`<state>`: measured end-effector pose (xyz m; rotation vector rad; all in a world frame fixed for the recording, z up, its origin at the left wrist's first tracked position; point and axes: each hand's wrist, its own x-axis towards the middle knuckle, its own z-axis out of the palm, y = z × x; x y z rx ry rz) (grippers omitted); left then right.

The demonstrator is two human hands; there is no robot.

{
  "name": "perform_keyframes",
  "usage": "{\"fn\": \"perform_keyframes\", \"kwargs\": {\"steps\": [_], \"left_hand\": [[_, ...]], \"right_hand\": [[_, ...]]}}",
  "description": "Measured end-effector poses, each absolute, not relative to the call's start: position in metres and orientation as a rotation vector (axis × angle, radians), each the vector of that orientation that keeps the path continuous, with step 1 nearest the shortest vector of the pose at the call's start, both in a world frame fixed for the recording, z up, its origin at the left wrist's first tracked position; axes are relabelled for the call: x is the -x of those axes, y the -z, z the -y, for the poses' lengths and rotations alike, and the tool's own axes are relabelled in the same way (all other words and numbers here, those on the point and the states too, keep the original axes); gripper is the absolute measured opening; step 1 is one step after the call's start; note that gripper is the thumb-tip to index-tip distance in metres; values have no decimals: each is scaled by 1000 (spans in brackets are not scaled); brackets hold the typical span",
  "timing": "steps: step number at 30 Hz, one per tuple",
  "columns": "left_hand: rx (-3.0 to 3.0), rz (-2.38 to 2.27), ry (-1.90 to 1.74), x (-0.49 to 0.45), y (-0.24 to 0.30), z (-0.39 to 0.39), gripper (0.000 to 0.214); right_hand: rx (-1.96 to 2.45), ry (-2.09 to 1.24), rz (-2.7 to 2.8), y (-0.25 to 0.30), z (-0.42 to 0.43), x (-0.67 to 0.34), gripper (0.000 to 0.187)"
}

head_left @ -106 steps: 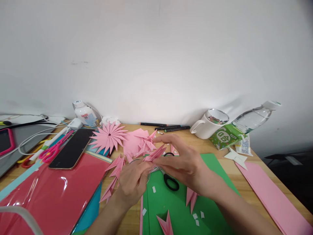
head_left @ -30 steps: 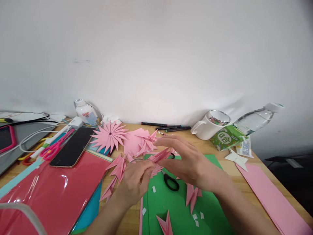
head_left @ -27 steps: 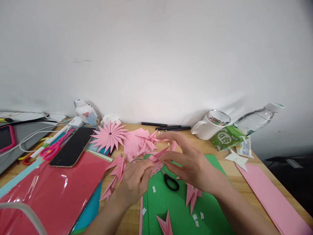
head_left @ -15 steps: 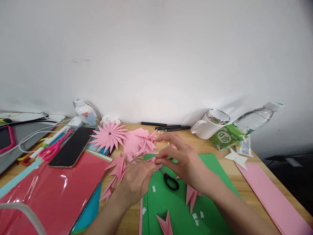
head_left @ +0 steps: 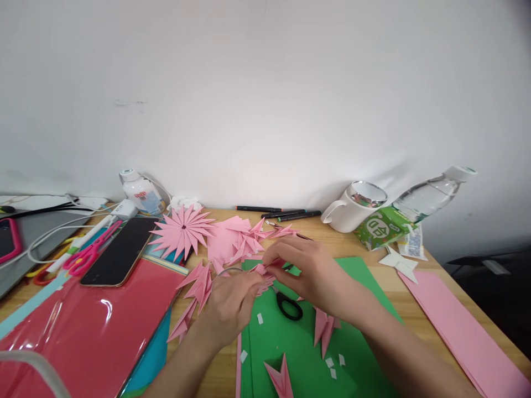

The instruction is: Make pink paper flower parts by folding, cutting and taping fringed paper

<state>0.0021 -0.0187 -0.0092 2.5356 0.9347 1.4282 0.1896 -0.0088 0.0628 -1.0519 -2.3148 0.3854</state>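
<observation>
Both hands on the pink folded piece, right fingers drawn in

Nearest: a single pink point-fold [head_left: 281,380] on the green sheet [head_left: 352,354], white paper scraps [head_left: 329,362] about it; position unchanged. Slightly farther, a cluster of pink folds [head_left: 326,330] lies under the right forearm's edge.

Mid-table: left hand [head_left: 230,304] curled, thumb and forefinger holding the pink folded piece [head_left: 259,270] above the green sheet's back left corner. Right hand [head_left: 311,273] narrow, thumb and forefinger pinching the same piece from the right. One second ago those right fingers stood wide and a long pink spike showed between the hands; now only a short stretch is visible. Black-handled scissors [head_left: 292,318] lie just beneath, partly hidden.

Farther: pink pinwheel [head_left: 183,228], flat, beside pink sheets [head_left: 222,243]. Far edge: black markers [head_left: 258,209], white mug [head_left: 350,213]; both as before.
</observation>
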Motion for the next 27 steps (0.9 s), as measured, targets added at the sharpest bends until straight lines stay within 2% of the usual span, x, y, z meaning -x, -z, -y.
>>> {"fn": "perform_keyframes", "kwargs": {"steps": [5, 12, 27], "left_hand": [[-2558, -930, -1427, -2, 12, 18, 17], [-2776, -974, -1424, -1, 13, 19, 22], [-2832, -950, -1480, -1, 13, 15, 26]], "right_hand": [[1033, -451, 2203, -61, 9, -189, 14], [1348, -487, 2041, -56, 12, -182, 12], [1363, -509, 1937, -47, 13, -172, 13]]}}
